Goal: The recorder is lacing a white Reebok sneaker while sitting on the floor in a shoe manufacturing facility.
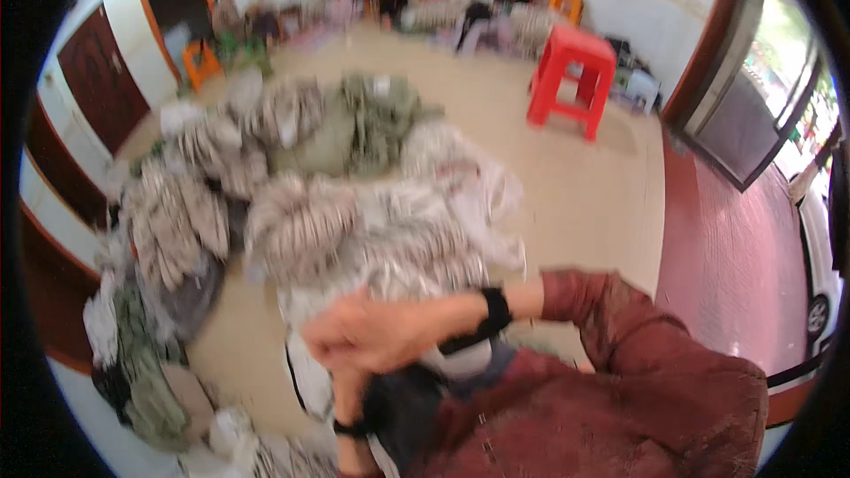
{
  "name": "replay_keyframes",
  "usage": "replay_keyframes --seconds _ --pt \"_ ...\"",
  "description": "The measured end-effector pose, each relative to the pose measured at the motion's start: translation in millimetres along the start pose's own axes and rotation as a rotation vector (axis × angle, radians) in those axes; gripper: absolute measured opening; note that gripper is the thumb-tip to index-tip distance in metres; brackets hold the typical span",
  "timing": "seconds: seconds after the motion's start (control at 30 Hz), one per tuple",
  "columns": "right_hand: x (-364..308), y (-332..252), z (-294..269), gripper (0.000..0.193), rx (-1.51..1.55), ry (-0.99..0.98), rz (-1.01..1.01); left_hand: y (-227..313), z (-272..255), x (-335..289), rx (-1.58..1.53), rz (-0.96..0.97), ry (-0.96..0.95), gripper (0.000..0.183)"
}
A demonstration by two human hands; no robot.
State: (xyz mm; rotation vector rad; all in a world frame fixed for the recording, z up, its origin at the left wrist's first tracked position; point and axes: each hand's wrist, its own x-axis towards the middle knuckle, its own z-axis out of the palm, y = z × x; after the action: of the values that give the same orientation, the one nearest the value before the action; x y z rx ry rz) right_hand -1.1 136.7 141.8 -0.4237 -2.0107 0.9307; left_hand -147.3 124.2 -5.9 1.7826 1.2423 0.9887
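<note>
My right hand (367,332) crosses in front of my body, its fingers curled closed and blurred. Directly below it is my left hand (348,385), touching it and largely covered by it. Whatever lies between the two hands, if anything, is hidden. Each wrist wears a black band. Under and beyond the hands, white cloth with brown stripes (412,243) spreads over the floor, with a bunched striped bundle (301,221) at its left. A patch of white cloth (310,372) with a dark edge lies beside my left hand.
Green cloth (381,119) and more striped heaps (173,221) lie farther off and left. A red plastic stool (575,80) stands at the far right, and an orange stool (202,64) at the far left. Several people sit along the back wall. An open glass door (748,93) is at right.
</note>
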Motion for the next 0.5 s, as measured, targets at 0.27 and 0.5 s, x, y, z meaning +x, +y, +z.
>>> replay_keyframes --seconds 0.27,0.5 --pt "4 31 -81 0.017 -0.007 0.037 0.309 78 0 29 -0.54 -0.259 -0.068 0.031" --pt "-89 72 -97 0.018 -0.313 -0.036 0.439 61 -4 24 -0.63 -0.341 0.078 0.031"
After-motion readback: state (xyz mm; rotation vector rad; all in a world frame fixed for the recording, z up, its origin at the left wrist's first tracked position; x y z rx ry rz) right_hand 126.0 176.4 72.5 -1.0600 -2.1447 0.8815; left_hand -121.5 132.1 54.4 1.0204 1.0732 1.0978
